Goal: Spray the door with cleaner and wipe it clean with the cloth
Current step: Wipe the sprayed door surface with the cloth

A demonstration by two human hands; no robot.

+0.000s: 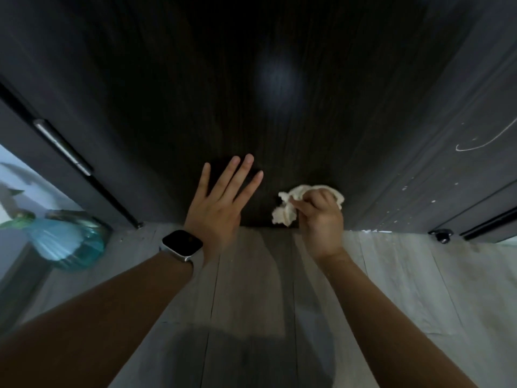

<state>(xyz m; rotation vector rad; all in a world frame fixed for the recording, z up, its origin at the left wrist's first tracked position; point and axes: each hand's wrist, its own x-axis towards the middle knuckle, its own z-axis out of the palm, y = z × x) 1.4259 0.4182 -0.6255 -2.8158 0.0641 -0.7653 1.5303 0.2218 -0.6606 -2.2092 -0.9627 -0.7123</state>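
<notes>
Door (251,93), dark wood-grain panel, fills twelve o'clock above pale plank floor (405,289). Right hand (321,219) grips crumpled cream cloth (285,211) against the door's bottom edge. Left hand (221,208) splayed flat nearby. Blurred teal bottle (70,242) at nine o'clock.

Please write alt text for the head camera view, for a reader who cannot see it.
A person's right hand bunches a pale cloth low against a dark wooden door, while the left hand, fingers spread, rests near it. A blue spray bottle stands on the grey floor at left.
</notes>
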